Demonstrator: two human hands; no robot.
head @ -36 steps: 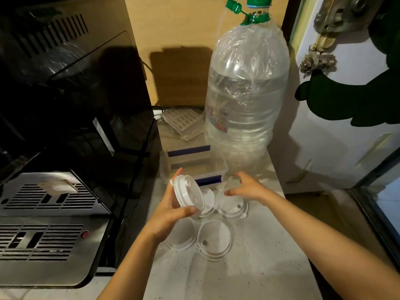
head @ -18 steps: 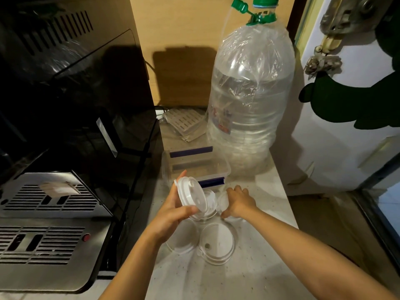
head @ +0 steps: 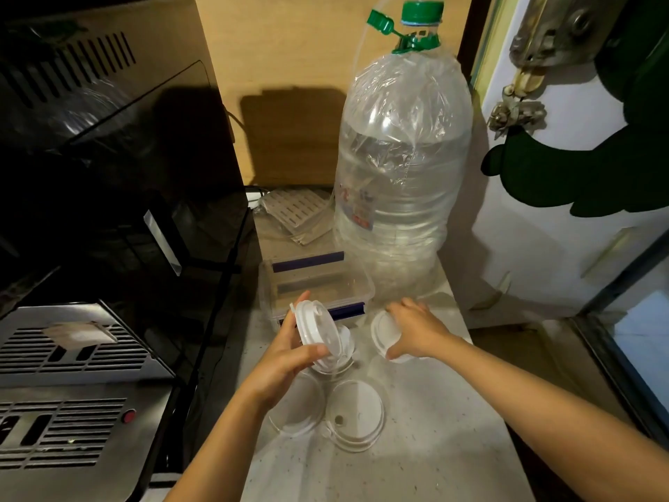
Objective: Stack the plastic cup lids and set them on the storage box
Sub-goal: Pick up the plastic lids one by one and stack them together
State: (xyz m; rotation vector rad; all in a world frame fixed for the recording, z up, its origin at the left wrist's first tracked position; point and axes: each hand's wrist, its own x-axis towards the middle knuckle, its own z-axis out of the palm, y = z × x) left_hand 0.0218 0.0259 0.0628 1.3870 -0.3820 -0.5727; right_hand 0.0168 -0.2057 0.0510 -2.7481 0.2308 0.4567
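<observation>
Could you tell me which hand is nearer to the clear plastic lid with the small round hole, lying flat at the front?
Left. The left hand, holding a white lid, hangs just above-left of the clear holed lid; the right hand grips another lid further back.

A home kitchen corner. A speckled countertop (head: pixel 416 447) carries a large water bottle (head: pixel 402 168). Left of the bottle stands a steel appliance (head: pixel 72 385).

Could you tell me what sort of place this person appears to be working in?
Probably a small drinks or coffee corner, at home or in a café: a steel machine with a slotted drip tray, a large water bottle on a speckled counter, and white cup lids beside a clear storage box.
</observation>
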